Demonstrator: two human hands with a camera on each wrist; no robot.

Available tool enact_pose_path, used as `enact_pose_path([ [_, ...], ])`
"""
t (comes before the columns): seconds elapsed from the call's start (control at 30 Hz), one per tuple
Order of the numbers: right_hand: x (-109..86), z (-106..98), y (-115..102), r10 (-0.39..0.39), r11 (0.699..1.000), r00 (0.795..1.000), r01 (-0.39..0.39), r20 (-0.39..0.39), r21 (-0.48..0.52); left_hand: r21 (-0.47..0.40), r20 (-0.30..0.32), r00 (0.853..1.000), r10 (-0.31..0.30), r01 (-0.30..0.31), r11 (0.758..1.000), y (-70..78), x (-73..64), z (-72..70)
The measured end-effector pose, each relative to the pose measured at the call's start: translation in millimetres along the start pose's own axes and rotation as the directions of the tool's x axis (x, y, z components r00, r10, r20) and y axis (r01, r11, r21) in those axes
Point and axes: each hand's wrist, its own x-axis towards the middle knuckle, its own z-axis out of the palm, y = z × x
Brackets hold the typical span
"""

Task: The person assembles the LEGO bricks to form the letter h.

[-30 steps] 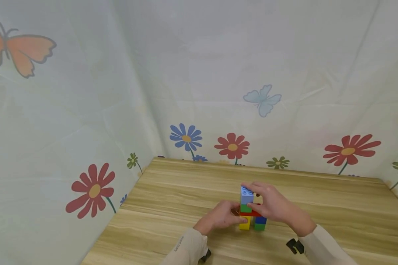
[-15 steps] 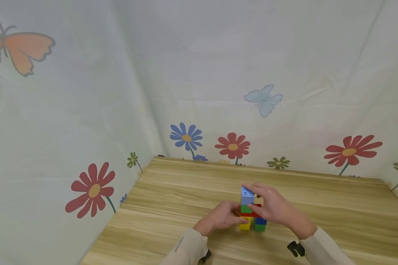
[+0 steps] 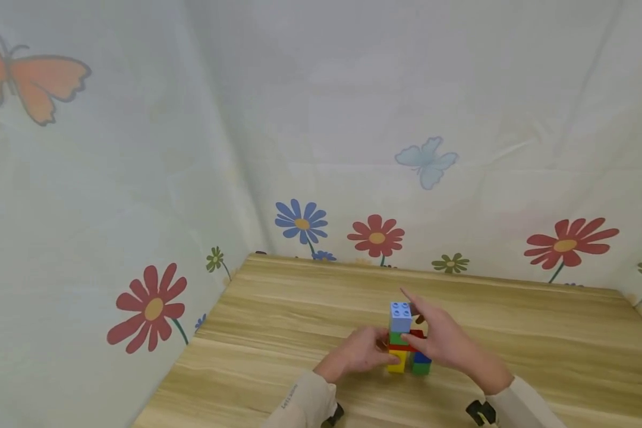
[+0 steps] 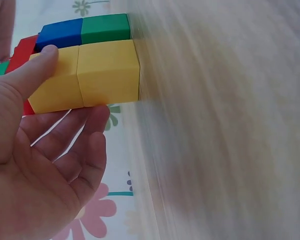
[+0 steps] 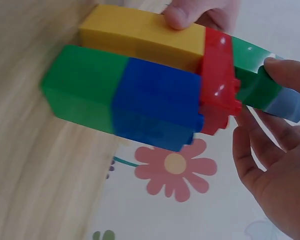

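Note:
A small tower of toy building bricks stands on the table. My left hand [image 3: 359, 349] grips its two stacked yellow bricks [image 4: 108, 72], thumb on one face and fingers along the opposite side. Beside them rises a second column, a green brick [image 5: 85, 85] below and a blue brick [image 5: 157, 100] above. A red brick [image 5: 217, 75] bridges both columns. On the red brick's yellow-column end sit a green brick [image 5: 252, 75] and, topmost, a light blue brick [image 3: 400, 318]. My right hand [image 3: 446, 339] is spread around these upper bricks, thumb tip at the green one, index finger raised off the top.
The wooden table [image 3: 278, 303] extends around the tower. Behind it and to the left hangs a pale curtain [image 3: 321, 119] printed with flowers and butterflies. A black strap piece [image 3: 480, 411] shows at the right sleeve.
My right index finger has lifted off the light blue brick, baring its top studs, and the right hand has loosened. The left hand keeps its grip on the yellow bricks.

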Motion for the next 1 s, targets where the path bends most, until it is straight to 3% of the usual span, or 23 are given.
enact_pose_path([
  [0.2,-13.5,6,15,0.064,0.998,0.998,-0.065,0.014,0.024,-0.007,0.007,0.999,0.032,-0.032,0.999,-1.0,1.9,0.4],
  [0.63,-38.1,11,42,0.082,0.996,0.993,-0.083,0.089,0.009,-0.039,0.003,0.999,0.052,-0.052,0.998,-0.2,0.2,0.7],
  [0.83,-44.5,14,47,0.084,0.995,0.989,-0.089,0.120,0.043,-0.063,0.009,0.999,0.039,-0.038,0.997,0.2,0.2,0.1],
  [1.0,-44.9,15,50,0.136,0.984,0.980,-0.151,0.145,0.100,-0.055,0.000,1.000,-0.002,0.002,0.998,-0.2,1.2,1.7],
])
